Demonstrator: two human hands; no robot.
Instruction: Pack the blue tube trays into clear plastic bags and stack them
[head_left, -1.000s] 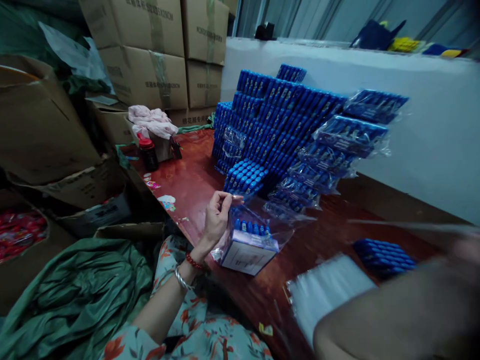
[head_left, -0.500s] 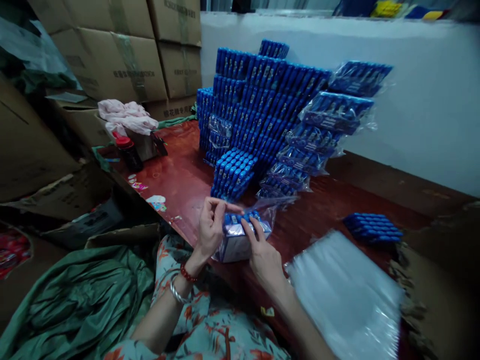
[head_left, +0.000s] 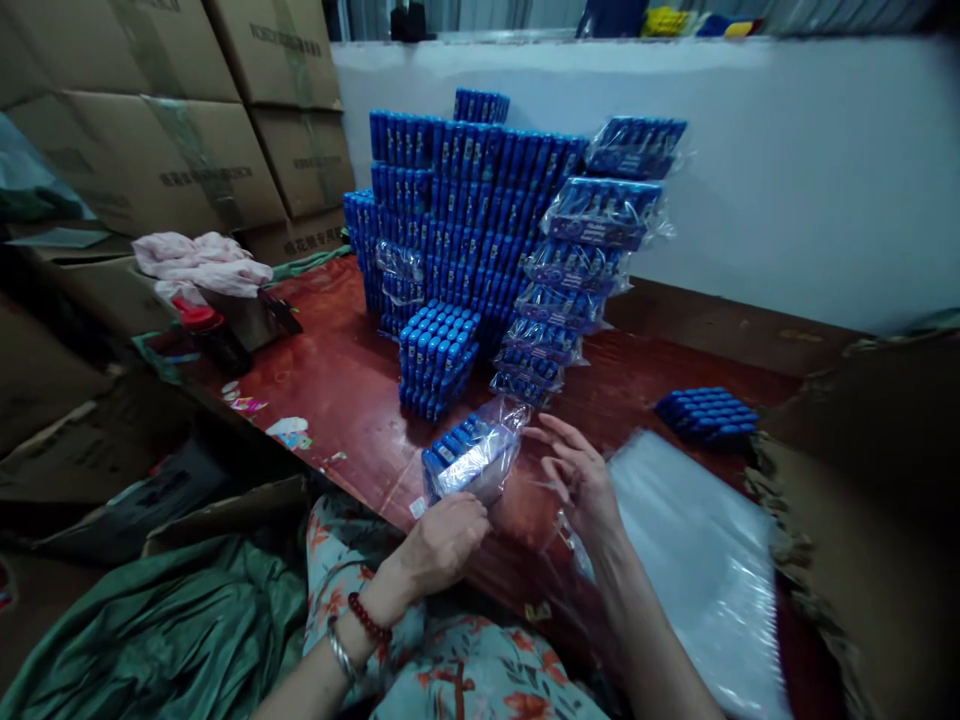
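My left hand (head_left: 444, 540) grips the near end of a clear plastic bag holding a pack of blue tubes (head_left: 469, 456), tilted up from the red-brown table (head_left: 352, 390). My right hand (head_left: 577, 475) hovers just right of the bag's open mouth with fingers spread and nothing in it. Under my right wrist lies a stack of clear plastic bags (head_left: 697, 560). Behind the pack stand an unbagged block of blue tubes (head_left: 437, 355) and a leaning pile of bagged packs (head_left: 581, 265).
A tall wall of blue tube packs (head_left: 457, 190) stands at the table's back. One loose blue pack (head_left: 706, 413) lies at the right, beside a torn cardboard box (head_left: 870, 480). Cardboard cartons (head_left: 180, 130), a pink cloth (head_left: 196, 262) and a red-capped bottle (head_left: 210, 330) fill the left.
My left hand slid from the bag's top down to its near end. My right hand let go of the pack and drew off to the right. The view shifted right.
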